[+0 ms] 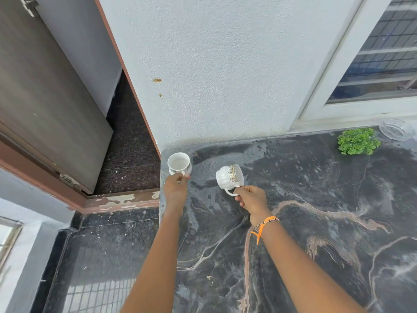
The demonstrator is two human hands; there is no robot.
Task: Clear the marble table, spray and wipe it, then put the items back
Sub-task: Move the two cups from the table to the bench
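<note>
A dark marble table (304, 222) with pale veins fills the right half of the view, its surface streaked with wet swirls. My left hand (175, 185) grips the handle of a white cup (179, 163) that stands upright at the table's far left corner. My right hand (251, 197) pinches the handle of a second white cup (229, 177) with gold trim. That cup is tilted on its side, mouth toward the right, just over the tabletop; whether it touches the marble I cannot tell.
A small green plant (358, 141) sits at the table's back right, with a clear glass dish (395, 129) beside it under the window frame. A white wall backs the table. To the left are an open door (45, 98) and dark granite floor (101, 256).
</note>
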